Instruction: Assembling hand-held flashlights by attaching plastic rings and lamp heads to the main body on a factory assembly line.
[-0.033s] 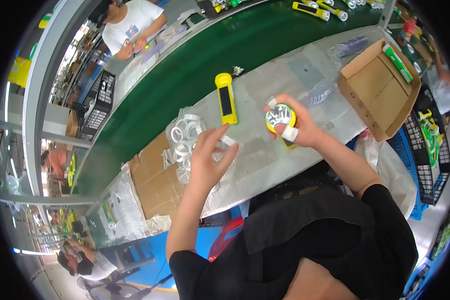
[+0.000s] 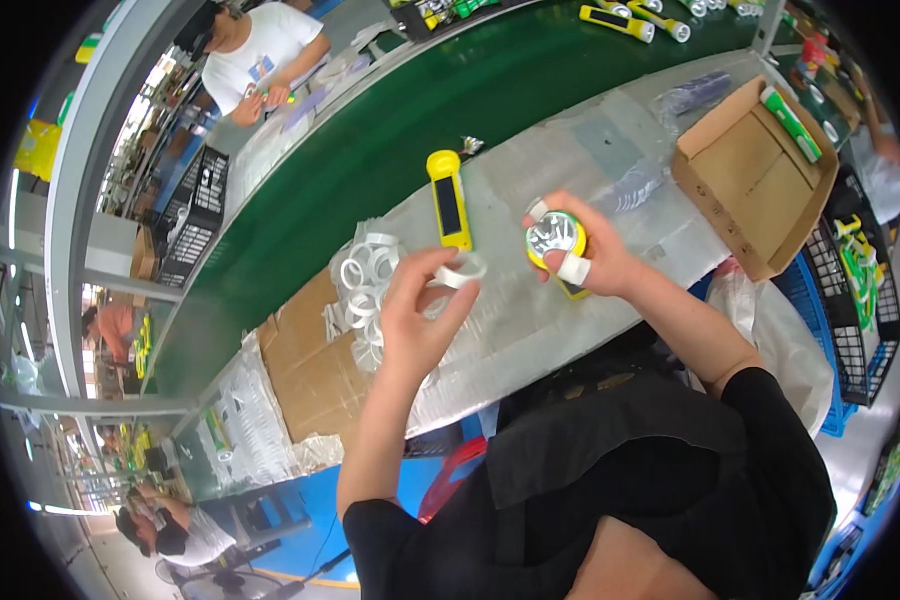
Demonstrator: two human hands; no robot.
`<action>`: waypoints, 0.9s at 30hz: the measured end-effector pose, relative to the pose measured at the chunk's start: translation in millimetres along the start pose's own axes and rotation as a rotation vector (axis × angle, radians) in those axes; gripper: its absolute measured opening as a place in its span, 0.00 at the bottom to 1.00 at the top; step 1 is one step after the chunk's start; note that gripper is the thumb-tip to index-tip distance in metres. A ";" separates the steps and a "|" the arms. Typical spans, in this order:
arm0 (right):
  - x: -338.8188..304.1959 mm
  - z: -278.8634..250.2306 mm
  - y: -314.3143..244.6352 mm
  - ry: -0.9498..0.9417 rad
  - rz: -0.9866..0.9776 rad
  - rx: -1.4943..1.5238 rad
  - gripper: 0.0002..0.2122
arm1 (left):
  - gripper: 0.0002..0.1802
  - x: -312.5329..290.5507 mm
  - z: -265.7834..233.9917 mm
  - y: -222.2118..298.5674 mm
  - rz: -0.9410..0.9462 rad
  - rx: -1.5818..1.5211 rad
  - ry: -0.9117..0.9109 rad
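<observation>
My left hand point(image 2: 420, 315) pinches a white plastic ring point(image 2: 461, 270) between thumb and fingers, and its round opening shows. My right hand point(image 2: 600, 250) is wrapped round a yellow flashlight point(image 2: 555, 234), its clear lens end turned up toward me. White wraps cover the thumb and one finger of that hand. Beyond the ring, a second yellow flashlight point(image 2: 448, 200) with a dark panel lies on the table. Beside my left hand is a heap of white rings point(image 2: 358, 285) on clear plastic.
The table point(image 2: 530, 340) has a plastic-covered top with a cardboard sheet point(image 2: 305, 370) at left. An open cardboard box point(image 2: 745, 190) at right holds a green-and-white tube. A green conveyor belt point(image 2: 510, 95) runs behind, with several flashlights farther along. Across it works another person point(image 2: 260, 60).
The white ring in my left hand has tilted from nearly edge-on so its opening now shows. My right hand and its flashlight have shifted slightly left.
</observation>
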State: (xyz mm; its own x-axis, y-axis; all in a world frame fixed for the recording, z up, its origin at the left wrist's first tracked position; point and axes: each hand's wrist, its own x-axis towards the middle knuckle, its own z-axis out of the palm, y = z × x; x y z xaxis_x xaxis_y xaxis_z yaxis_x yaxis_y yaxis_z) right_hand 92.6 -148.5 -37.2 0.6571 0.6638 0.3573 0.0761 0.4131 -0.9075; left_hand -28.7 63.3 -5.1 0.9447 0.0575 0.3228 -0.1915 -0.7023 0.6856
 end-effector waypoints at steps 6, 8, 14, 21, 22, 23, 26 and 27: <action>0.1 -6.3 0.6 0.013 -0.146 -0.140 0.18 | 0.15 40.4 31.4 53.2 0.372 -0.218 0.164; 0.2 -4.5 -2.1 -0.020 -0.115 -0.093 0.18 | 0.17 41.5 37.6 45.4 0.371 -0.159 0.179; -3.1 -18.2 -3.6 -0.075 0.014 -0.043 0.28 | 0.21 47.5 34.3 49.9 0.403 0.042 0.152; 7.3 -50.1 -48.1 -0.178 -0.368 -0.719 0.30 | 0.24 59.9 28.5 61.6 0.452 0.089 0.038; 8.9 -55.4 -60.2 -0.172 -0.451 -0.754 0.28 | 0.24 61.8 30.7 63.9 0.458 0.077 0.037; 8.8 -59.5 -76.4 -0.167 -0.444 -0.768 0.28 | 0.26 64.4 34.0 66.2 0.472 0.046 0.000; 13.8 -65.0 -109.7 -0.310 -0.290 -1.005 0.24 | 0.27 70.4 48.8 71.7 0.516 0.025 0.002; 16.9 -63.1 -119.1 -0.308 -0.280 -1.018 0.24 | 0.27 73.3 55.4 74.3 0.545 0.046 0.037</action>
State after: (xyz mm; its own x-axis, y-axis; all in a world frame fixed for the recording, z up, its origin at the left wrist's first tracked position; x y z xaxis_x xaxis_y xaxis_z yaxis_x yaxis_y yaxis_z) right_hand 142.0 -225.8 62.9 0.3153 0.8123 0.4906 0.8694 -0.0399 -0.4926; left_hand 41.1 -24.0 33.4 0.7017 -0.2995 0.6465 -0.6384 -0.6672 0.3838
